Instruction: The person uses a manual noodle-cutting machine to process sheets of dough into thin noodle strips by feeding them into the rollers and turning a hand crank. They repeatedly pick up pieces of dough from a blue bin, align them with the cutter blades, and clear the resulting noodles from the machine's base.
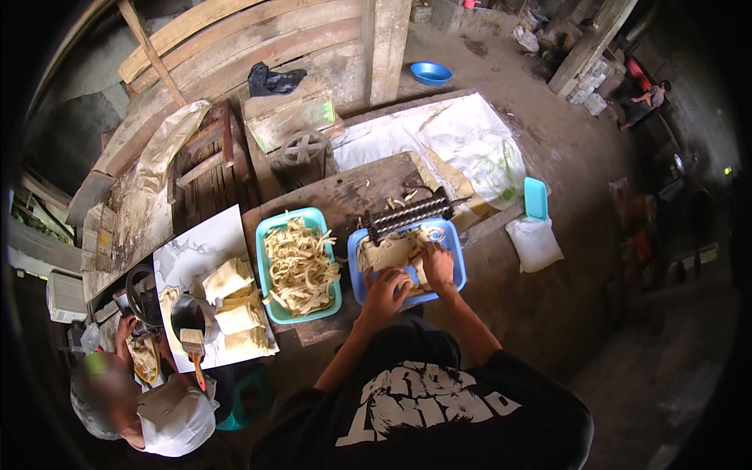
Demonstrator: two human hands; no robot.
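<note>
Your left hand (385,283) & right hand (437,262) pressed dough sheets (392,252) flat in the blue tray (457,270), fingers spread, gripping nothing, just below the roller cutter (409,213) to catch its output.

White sack: a small filled plastic bag (534,243) lies on the ground right of the work table, just below a turquoise rectangular lid; plump, pillow-shaped, plain white.
Large plastic sheet-bag: a wide, crumpled clear-white bag (470,141) is spread over the far right part of the table, with faint green print at its right edge.
Black bag: a crumpled dark plastic bag (274,78) sits far left of centre, on the wooden planks.
Pale wrapper: a long translucent beige plastic bag (168,141) is draped over the wooden frame at far left.
Signs and screens: none seen.
</note>
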